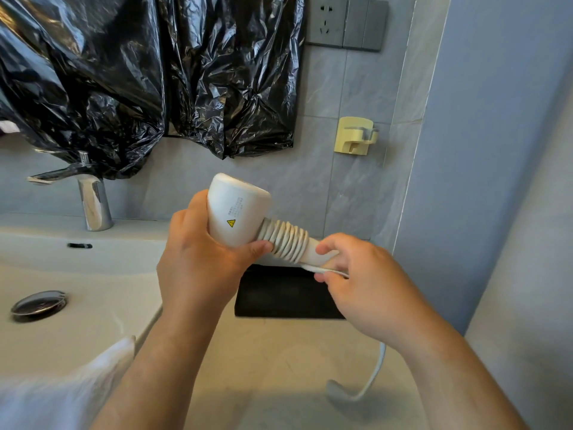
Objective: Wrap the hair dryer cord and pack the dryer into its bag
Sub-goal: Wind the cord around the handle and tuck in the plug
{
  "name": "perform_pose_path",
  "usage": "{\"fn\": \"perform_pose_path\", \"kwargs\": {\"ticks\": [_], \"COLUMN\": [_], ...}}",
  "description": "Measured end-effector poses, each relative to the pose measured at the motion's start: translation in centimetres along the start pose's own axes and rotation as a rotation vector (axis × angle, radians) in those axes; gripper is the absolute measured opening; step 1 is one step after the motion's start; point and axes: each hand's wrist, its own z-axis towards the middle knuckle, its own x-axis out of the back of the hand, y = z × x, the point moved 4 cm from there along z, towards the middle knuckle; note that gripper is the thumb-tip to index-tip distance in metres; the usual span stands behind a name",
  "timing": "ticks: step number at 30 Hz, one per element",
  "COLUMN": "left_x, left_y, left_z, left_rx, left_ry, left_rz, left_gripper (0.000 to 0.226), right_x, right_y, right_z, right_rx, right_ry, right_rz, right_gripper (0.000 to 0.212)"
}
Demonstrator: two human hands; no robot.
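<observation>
The white hair dryer (235,209) is held up over the counter, its body in my left hand (198,259), thumb against the base of the handle. Several turns of white flat cord (286,238) wrap the handle. My right hand (362,280) pinches the cord at the handle's end. The loose cord tail (369,383) hangs below my right wrist and curls on the counter. The black bag (285,293) lies flat on the counter beneath the dryer.
A white sink basin (93,280) with a chrome drain (38,305) and faucet (93,203) lies at left. Black plastic sheeting (148,72) covers the wall above. A yellow wall holder (355,136) and a socket (325,20) are at upper right. The blue wall (496,150) is close on the right.
</observation>
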Motion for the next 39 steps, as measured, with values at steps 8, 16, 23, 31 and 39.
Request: {"fn": "perform_pose_path", "kwargs": {"ticks": [8,16,23,31,39], "left_x": [-0.4,-0.3,-0.6,-1.4,-2.1], "left_y": [0.0,0.2,-0.5,-1.1,0.4], "left_z": [0.5,0.8,1.3,0.9,-0.9], "left_rx": [-0.115,-0.013,0.085,0.261,0.242], "left_ry": [-0.284,-0.512,-0.416,-0.299,-0.031], "left_rz": [0.027,-0.528,-0.699,-0.704,-0.599], "left_gripper": [0.079,0.081,0.075,0.067,0.047], "right_x": [2.2,3.5,2.1,-0.6,-2.0], "right_y": [-0.5,-0.4,-0.2,1.3,0.6], "right_z": [-0.1,-0.1,0.1,1.1,1.0], "right_rx": [0.087,0.137,0.15,0.05,-0.204], "right_ry": [0.119,0.121,0.082,0.152,0.152], "right_rz": [0.037,0.747,0.978,0.834,1.326], "right_gripper": [0.012,0.004,0.03,0.037,0.024]}}
